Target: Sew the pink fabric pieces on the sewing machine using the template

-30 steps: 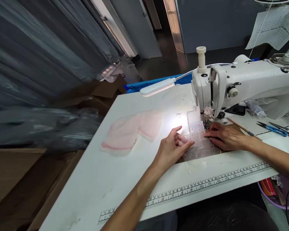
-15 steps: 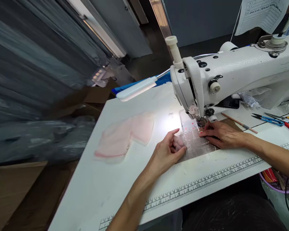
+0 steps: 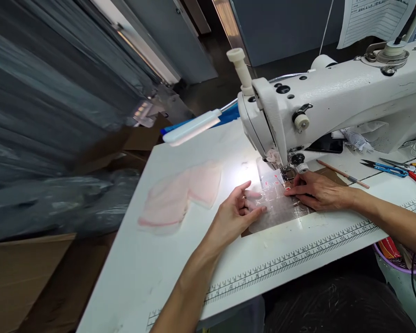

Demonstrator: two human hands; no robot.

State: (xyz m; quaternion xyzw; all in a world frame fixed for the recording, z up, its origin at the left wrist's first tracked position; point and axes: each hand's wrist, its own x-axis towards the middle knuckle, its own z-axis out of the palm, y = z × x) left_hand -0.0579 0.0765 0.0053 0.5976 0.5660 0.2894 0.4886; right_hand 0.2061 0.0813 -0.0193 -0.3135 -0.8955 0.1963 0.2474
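I sit at a white sewing machine (image 3: 333,101) on a white table (image 3: 180,259). A clear plastic sheet (image 3: 275,208) with red marks lies on the plate under the presser foot (image 3: 287,173). My left hand (image 3: 235,215) rests at the sheet's left edge, thumb and index finger apart, the other fingers curled onto the sheet. On the right side of the sheet my right hand (image 3: 317,190) lies flat, fingertips close to the presser foot.
Pink fabric pieces (image 3: 180,196) lie on the table to the left. A lamp (image 3: 189,129) lights the needle area. A pencil (image 3: 343,175) and blue and red scissors (image 3: 395,169) lie to the right. Cardboard boxes (image 3: 24,277) stand left of the table. A ruler strip (image 3: 298,263) runs along the front edge.
My view has swung right and closer to the machine. My left hand's fingers have uncurled a little and spread on the sheet; the right hand stays pressed near the presser foot.
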